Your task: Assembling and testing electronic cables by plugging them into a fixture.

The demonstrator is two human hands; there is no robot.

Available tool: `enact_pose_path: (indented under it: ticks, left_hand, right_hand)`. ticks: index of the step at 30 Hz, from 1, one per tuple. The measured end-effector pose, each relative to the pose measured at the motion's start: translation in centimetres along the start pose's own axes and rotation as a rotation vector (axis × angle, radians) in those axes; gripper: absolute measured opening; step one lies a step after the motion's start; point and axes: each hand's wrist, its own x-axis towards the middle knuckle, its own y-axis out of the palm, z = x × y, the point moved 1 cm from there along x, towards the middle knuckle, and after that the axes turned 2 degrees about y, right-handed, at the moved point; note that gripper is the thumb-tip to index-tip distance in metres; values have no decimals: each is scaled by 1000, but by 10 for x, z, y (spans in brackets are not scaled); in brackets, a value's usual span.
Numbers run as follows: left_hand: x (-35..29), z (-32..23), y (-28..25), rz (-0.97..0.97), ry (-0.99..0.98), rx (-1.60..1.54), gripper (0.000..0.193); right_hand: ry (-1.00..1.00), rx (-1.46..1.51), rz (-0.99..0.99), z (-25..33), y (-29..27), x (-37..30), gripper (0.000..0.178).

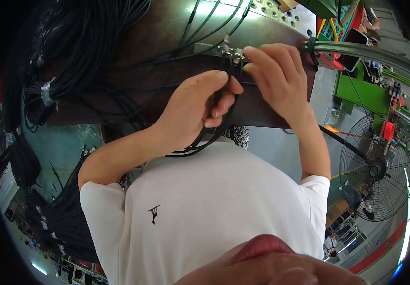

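Note:
My left hand (190, 102) is curled round several black cables (225, 122), its thumb and fingertips closed on them just below their metal ends. The cables loop down past the palm toward my shirt. At their upper ends sit several small silver metal connectors (231, 51), close together above the table's near edge. My right hand (281, 73) pinches the rightmost connector between thumb and forefinger, the other fingers bent above it. The exact shape of what lies between those fingertips is too small to make out.
A dark brown table (273, 107) lies under both hands. More black cables (207, 35) run across it. A thick tied cable bundle (72, 61) fills its left side, and a perforated metal plate (281, 16) stands at the back. A large wire-caged fan (378, 168) is at the right.

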Motion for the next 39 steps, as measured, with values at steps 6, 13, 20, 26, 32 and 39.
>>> enact_pose_path:
  ticks: [6, 13, 20, 26, 32, 39]
  left_hand:
    - [-15, -16, 5, 149, -15, 615, 35]
    - [-3, -27, 19, 157, 94, 497, 51]
    - [11, -11, 20, 161, -21, 463, 48]
    - [17, -12, 21, 141, -84, 354, 47]
    - [12, -28, 51, 322, -386, 503, 45]
    - [5, -58, 25, -23, 577, 1267, 28]
  right_hand:
    - [60, -211, -132, -14, -17, -19, 30]
    - [148, 0, -210, -17, 15, -31, 18]
    - [543, 445, -168, -19, 25, -31, 25]
    - [451, 303, -98, -18, 1, -32, 22]
    - [122, 175, -208, -4, -16, -20, 24]
    - [664, 687, -123, -31, 9, -46, 14]
